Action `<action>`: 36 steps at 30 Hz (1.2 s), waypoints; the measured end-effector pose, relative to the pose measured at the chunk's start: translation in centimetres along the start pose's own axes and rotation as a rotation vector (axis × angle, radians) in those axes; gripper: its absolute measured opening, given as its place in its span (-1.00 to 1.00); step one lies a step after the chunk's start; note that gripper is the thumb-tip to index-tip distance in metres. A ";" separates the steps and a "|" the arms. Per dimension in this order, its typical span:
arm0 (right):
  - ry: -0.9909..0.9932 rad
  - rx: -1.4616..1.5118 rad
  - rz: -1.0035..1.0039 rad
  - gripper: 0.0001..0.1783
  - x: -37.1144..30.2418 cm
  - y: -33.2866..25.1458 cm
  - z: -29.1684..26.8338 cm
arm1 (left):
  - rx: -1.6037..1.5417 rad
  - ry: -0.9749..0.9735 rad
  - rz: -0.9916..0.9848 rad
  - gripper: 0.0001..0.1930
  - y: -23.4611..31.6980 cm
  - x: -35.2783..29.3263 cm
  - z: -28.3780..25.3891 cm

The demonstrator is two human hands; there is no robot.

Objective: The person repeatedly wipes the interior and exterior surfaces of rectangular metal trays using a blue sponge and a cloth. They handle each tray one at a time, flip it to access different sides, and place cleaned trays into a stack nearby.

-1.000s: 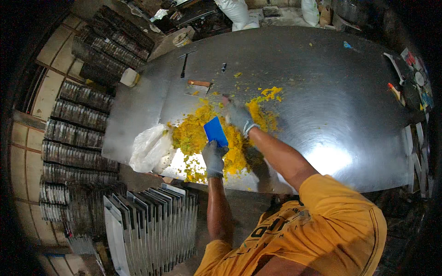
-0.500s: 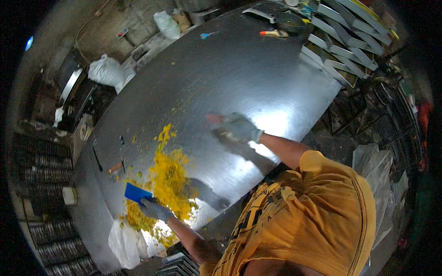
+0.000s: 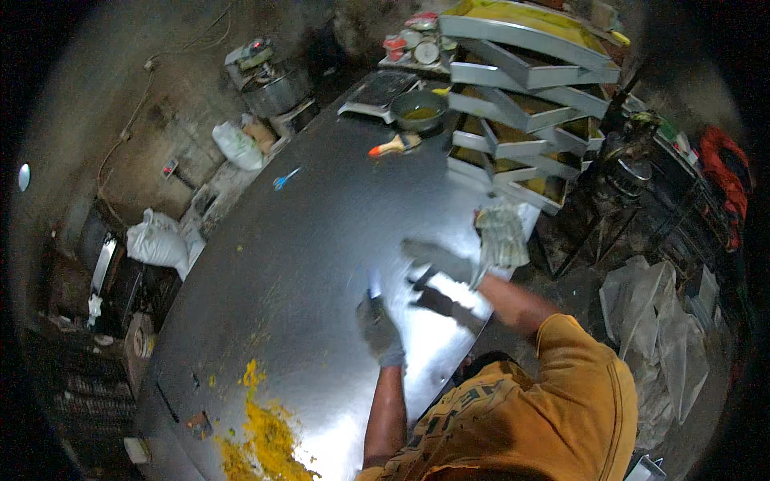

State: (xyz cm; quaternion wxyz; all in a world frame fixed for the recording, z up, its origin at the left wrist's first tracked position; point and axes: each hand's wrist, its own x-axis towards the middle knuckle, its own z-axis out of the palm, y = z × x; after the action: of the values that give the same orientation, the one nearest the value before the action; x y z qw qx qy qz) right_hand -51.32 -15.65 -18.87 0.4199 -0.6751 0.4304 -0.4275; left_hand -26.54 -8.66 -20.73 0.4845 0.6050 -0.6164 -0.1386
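Grey gloves (image 3: pixel 378 329), bright yellow crumbs (image 3: pixel 271 437)

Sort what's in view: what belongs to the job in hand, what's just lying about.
Likely the job:
left hand
blurred bluish tool it holds
right hand
yellow crumbly mass
metal table

Seemingly lying about:
blue scissors
brush
white sack

Left hand (image 3: pixel 380 327) is kinda curled, left forearm (image 3: pixel 386 413) pointing toward the far side; right hand (image 3: pixel 443 261) is a bit farther, fingers (image 3: pixel 415 250) stretched left, blurry tbh.
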 end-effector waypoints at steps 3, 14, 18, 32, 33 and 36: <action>0.038 0.192 0.459 -0.40 3.1 -6.2 0.7 | 0.035 -0.166 0.291 -0.57 10.3 3.8 5.4; 0.748 -0.904 0.183 -0.48 23.6 -20.7 -45.6 | 0.727 -0.705 0.280 -0.31 -6.3 -10.7 -8.8; 0.951 -1.389 -0.030 -0.29 23.9 -17.7 -42.1 | 1.161 -0.160 -0.335 -0.33 -18.4 -10.9 -25.1; 0.085 -0.670 -0.718 -0.60 0.1 -25.2 -0.1 | -1.195 -0.216 -0.105 -0.43 3.9 16.3 -12.5; -0.059 -0.729 -0.808 -0.59 -0.6 -25.7 2.7 | -0.990 -0.100 -0.192 -0.47 1.8 17.3 -12.4; -0.234 -0.736 -0.782 -0.68 -3.4 -24.2 9.1 | -0.798 -0.095 -0.749 -0.63 -9.6 13.4 -16.3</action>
State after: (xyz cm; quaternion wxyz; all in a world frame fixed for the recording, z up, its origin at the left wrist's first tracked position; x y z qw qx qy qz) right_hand -38.32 -3.91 0.48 0.0112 -0.9299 0.2191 -0.2951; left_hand -5.46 -15.82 -14.22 0.5655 0.5455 -0.2798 -0.5517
